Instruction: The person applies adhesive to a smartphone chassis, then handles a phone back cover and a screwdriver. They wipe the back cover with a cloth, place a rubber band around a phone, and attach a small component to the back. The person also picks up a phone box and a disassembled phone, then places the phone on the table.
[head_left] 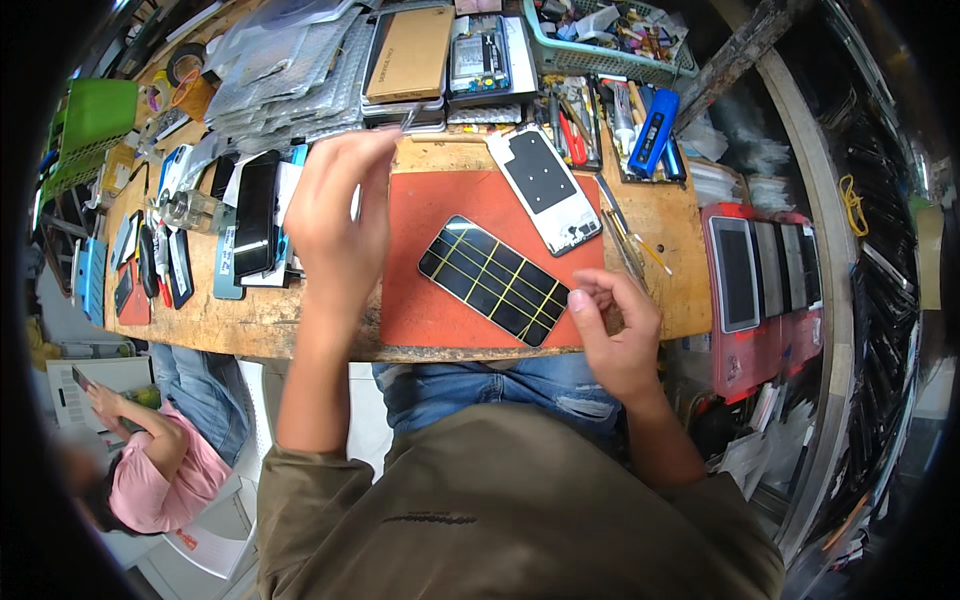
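Note:
A phone [494, 281] lies slantwise on the orange-red mat [420, 325], its black face crossed by several thin yellow bands like rubber bands, in a grid. Close to its right end is my right hand [622, 330], fingers loosely curled and thumb apart, with nothing visible in it. My left hand [343, 195] is raised over the mat's left side, fingers bent together. A small shiny piece shows by its fingertips, but I cannot make out what it is or whether it is held. Behind the phone, a white phone panel [570, 218] with a black patch overlaps the mat's edge.
Bubble-wrap sleeves [290, 65] and a cardboard box [410, 52] are stacked at the back. A teal basket [610, 55] of small parts stands behind several tools. Left lie a dark phone [256, 212] and a clear bottle [195, 212]. Another person [170, 460] sits at lower left.

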